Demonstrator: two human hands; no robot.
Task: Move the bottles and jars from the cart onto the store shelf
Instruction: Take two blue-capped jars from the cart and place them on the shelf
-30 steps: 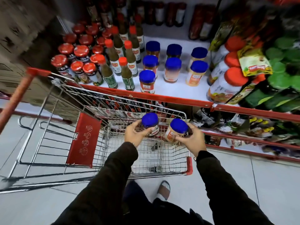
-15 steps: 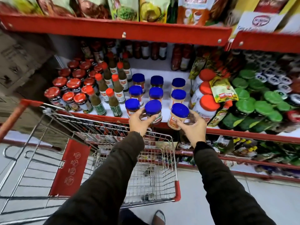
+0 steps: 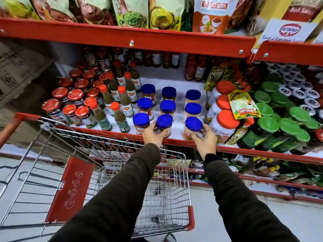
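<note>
My left hand [image 3: 153,135] grips a blue-lidded jar [image 3: 164,122] standing at the front edge of the white shelf [image 3: 176,137]. To its right, my right hand [image 3: 204,138] wraps around a second blue-lidded jar [image 3: 193,124] with a pale label, also at the shelf's front. Both jars stand in front of rows of several matching blue-lidded jars [image 3: 167,107]. The wire cart [image 3: 185,189] stands below my arms, and I see no jars in its basket.
Green sauce bottles with orange caps [image 3: 120,117] and red-lidded jars [image 3: 75,109] fill the shelf's left. Orange-lidded white jars [image 3: 225,123], yellow pouches and green-lidded jars [image 3: 286,126] crowd the right. A red upper shelf [image 3: 131,40] overhangs. The cart's red child seat flap [image 3: 71,189] sits left.
Both hands lifted the two blue-lidded jars up out of the cart and set them on the shelf's front edge, completing the front row.
</note>
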